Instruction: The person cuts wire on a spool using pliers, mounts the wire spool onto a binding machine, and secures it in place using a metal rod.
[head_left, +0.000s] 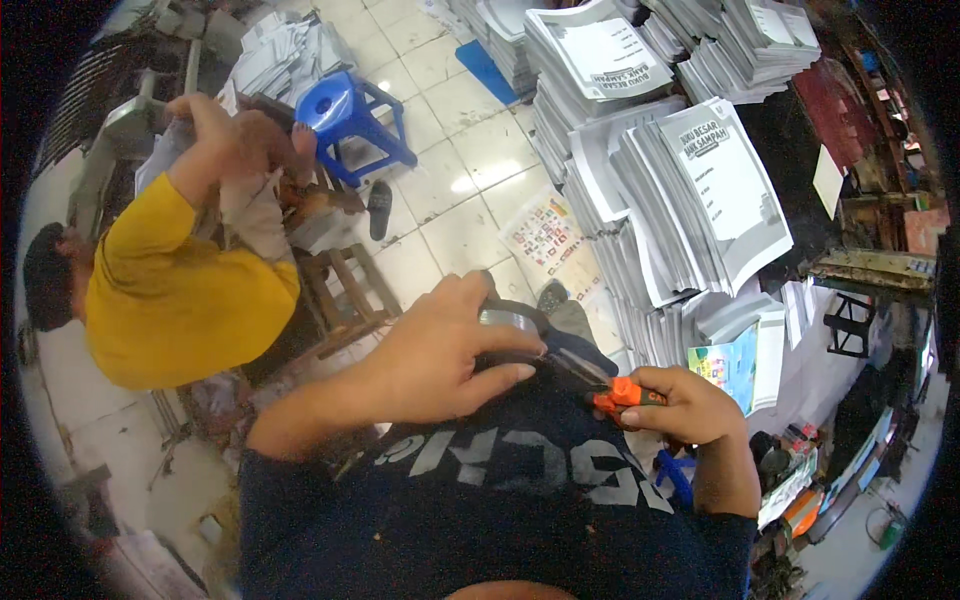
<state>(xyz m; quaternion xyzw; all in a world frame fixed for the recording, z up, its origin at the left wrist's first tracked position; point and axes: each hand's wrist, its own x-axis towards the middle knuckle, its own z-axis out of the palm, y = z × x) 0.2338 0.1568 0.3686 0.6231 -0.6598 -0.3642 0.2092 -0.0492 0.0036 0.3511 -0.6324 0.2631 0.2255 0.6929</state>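
So, starting at the left of the frame: a co-worker in yellow (190,290) sits pretty close by, and I'd guess a stray bump from that side could jog the arms here. Middle of the frame, the left hand (435,350) is curled about halfway, fingers over a roll (508,320) and thumb sticking out along its lower side. My worry is that thumb, since the blade (580,368) points back toward it; if the tool jumps or the roll twists in that loose-ish grip, somebody's getting nicked. The roll itself looks like a ring of tape, shiny grey on the band, held up in front of the dark shirt (480,510) (part of it is behind the fingers, so no clue how much is left).

Just right of centre is the tool, probably a cutter (625,397), bright orange with dark bits on the handle. The right hand (690,402) is closed snugly around it, thumb pressed along the grip. Farther right, those stacks of booklets (740,190) lean a fair bit, so a careless elbow could probably send some sliding.
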